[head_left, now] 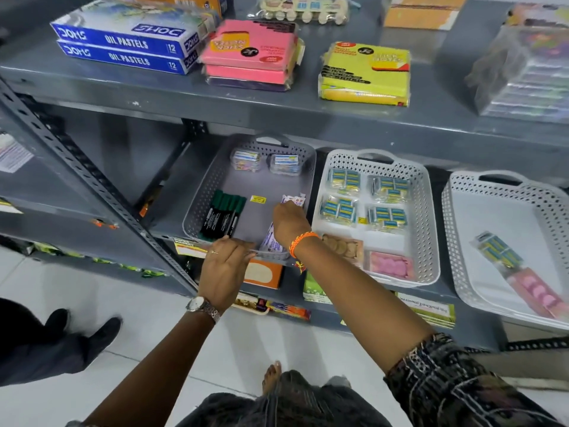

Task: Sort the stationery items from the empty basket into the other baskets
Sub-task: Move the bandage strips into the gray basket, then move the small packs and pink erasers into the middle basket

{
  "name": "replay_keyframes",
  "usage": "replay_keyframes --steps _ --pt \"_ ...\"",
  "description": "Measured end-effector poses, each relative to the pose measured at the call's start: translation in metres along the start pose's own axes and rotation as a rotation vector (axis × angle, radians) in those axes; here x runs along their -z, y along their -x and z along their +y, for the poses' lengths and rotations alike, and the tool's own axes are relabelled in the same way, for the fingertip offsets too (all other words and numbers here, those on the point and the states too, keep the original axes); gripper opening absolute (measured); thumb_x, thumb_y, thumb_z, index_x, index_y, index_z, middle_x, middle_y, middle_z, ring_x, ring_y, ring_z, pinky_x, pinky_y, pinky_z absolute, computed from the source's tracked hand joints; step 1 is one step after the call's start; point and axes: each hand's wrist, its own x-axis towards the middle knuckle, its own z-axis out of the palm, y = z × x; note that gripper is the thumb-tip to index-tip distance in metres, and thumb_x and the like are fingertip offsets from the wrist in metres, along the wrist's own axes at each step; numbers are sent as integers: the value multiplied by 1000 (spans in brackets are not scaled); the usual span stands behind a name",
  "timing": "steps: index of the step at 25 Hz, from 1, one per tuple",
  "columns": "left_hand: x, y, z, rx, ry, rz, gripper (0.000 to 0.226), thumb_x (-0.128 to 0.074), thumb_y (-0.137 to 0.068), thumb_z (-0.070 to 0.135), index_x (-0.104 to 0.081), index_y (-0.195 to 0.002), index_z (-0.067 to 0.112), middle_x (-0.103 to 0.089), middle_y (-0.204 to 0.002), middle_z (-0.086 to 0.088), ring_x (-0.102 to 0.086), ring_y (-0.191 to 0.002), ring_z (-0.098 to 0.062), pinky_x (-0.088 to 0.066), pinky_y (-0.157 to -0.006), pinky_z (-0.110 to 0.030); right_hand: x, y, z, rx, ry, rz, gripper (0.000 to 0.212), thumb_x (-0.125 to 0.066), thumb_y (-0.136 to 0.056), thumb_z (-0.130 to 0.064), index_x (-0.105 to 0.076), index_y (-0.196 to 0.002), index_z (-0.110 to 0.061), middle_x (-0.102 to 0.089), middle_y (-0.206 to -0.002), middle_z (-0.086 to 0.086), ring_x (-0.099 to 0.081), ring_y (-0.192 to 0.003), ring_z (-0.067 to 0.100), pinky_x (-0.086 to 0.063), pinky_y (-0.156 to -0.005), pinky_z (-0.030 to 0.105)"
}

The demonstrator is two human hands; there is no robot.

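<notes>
I see the grey shelf rack (pixel 277 118) carrying three baskets on its middle level, set side by side so each can take one kind of stock. The far-right white basket (pixel 505 192) holds only a couple of packets, which I judge is the one being emptied; the middle white basket (pixel 338 167) is laid out in tidy groups. The grey basket (pixel 215 180) is pulled partly off the shelf edge, likely for easier reach. My left hand (pixel 223 272) pinches its front rim, fingers closed on the plastic, steadying it. My right hand (pixel 289 221) reaches inside, curled around a small white packet (pixel 294 200) near the basket's right wall, probably to seat it beside the green markers (pixel 223 212).
</notes>
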Motion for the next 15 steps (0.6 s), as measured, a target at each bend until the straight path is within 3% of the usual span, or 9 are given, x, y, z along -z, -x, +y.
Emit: replay_keyframes --steps 4,7,9,15 --pt "0 0 4 -5 10 9 23 -54 -95 24 -70 -107 11 -70 -98 -8 -62 -91 -28 -42 -91 -38 20 21 8 27 -22 93 37 -57 -84 11 -59 -121 6 -57 -124 27 -57 -116 43 -48 -95 42" --pt "-3 2 10 6 -25 -14 26 -51 -98 27 -67 -112 13 -69 -107 -8 -61 -100 -27 -39 -102 -42 49 49 40 -87 -112 270 23 -61 -86 1 -66 -109 2 -61 -113 25 -63 -104 41 -53 -89 41" --pt "-9 3 21 -11 -42 -34 29 -51 -98 27 -66 -118 12 -69 -112 -8 -61 -105 -28 -39 -106 -45 69 73 82 -193 -157 299 23 -65 -86 -8 -69 -108 -1 -64 -112 24 -64 -104 39 -55 -92 44" --pt "-34 -6 73 -19 -31 -24 35 -49 -97 26 -66 -124 13 -72 -114 -7 -62 -100 -30 -41 -95 -43 109 150 225 -451 -221 438 26 -78 -79 -12 -76 -100 4 -73 -110 24 -68 -108 38 -51 -97 42"
